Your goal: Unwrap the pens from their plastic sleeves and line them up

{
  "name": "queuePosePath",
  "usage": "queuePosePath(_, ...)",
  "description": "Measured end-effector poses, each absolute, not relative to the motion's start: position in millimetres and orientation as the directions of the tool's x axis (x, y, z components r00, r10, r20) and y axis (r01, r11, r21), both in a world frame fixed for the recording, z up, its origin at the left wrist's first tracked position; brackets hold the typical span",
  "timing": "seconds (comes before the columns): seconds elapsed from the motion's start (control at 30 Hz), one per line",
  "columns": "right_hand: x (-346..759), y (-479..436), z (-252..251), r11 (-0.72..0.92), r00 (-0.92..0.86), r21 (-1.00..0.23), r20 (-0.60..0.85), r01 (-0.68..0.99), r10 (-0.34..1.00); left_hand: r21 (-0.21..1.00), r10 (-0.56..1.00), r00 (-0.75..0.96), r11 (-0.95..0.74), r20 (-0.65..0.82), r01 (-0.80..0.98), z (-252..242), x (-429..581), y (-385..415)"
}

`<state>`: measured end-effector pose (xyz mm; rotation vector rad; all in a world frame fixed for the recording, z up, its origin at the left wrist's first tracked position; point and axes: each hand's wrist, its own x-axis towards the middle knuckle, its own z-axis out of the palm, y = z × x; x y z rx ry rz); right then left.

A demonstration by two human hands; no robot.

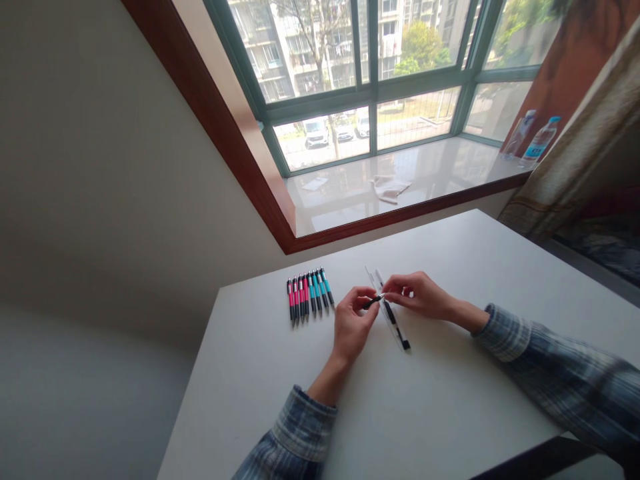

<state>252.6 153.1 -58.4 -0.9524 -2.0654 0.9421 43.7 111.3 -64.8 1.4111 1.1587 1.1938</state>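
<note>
My left hand (353, 320) is closed around a short black pen part (371, 303) and holds it over the table. Thumb and forefinger of my right hand (420, 297) pinch a small silvery tip (383, 296) at the end of that part, so both hands meet there. Beneath the fingers lies a slim pen (391, 313) with a black grip and a black end, partly covered by my hands. A thin clear strip or tube (393, 328) lies alongside it. To the left, several pink and teal pens (309, 295) with black grips lie side by side in a row.
The white table (260, 373) meets the wall below a window sill (345, 207). On the sill are a crumpled cloth (390, 189) and two plastic bottles (540, 141). A curtain (565, 140) hangs at right. Some dark flat object (535, 460) shows at the near edge.
</note>
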Motion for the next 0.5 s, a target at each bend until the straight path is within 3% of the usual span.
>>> queuePosePath(0.5, 254.7, 152.9, -56.4, 0.472, -0.531, -0.791, 0.226, 0.389, 0.817, 0.986, 0.989, 0.093, -0.126, 0.116, 0.111, -64.7, 42.7, 112.1)
